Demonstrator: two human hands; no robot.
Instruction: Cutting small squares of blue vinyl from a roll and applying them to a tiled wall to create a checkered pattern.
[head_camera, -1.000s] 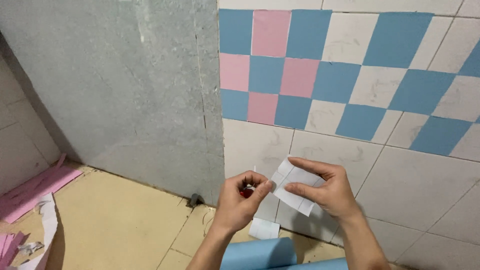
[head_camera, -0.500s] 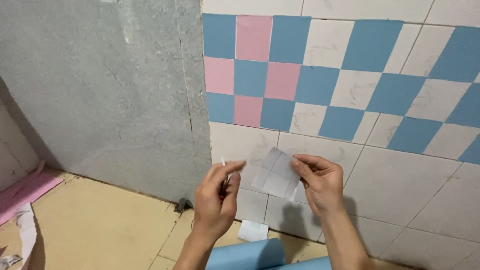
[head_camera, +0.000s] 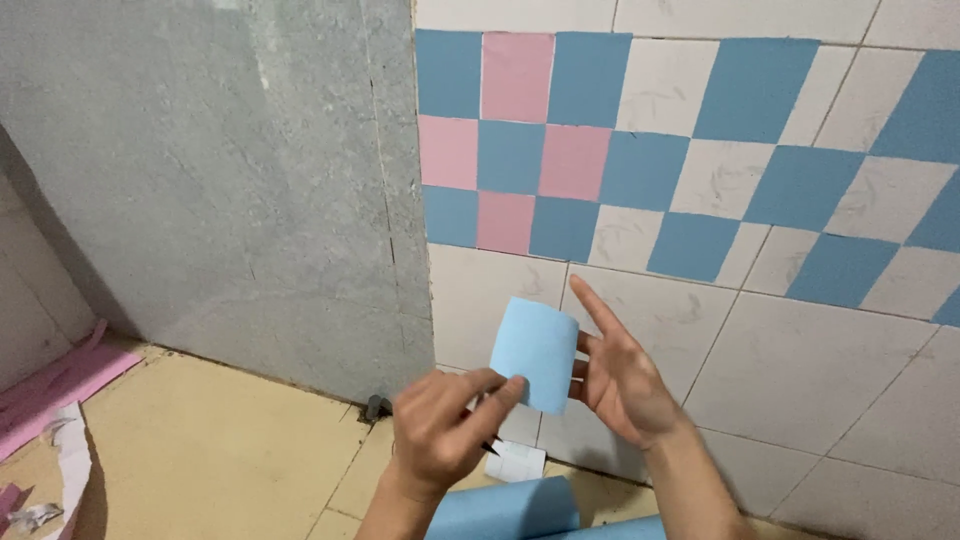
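Here the left hand (head_camera: 440, 435) pinches the lower edge of a blue square sheet (head_camera: 536, 352) between thumb and fingers, a closed grip on the sheet. The sheet stands upright, just above that hand and in front of the white wall tiles (head_camera: 800, 370). The right hand (head_camera: 625, 380) is open behind it, fingers spread, palm touching the sheet's right side; both are equally near. A blue roll (head_camera: 505, 510) lies on the floor (head_camera: 210, 450) below.

Light-blue square sticker (head_camera: 537, 352), slightly curled, upright, pinched at lower edge.
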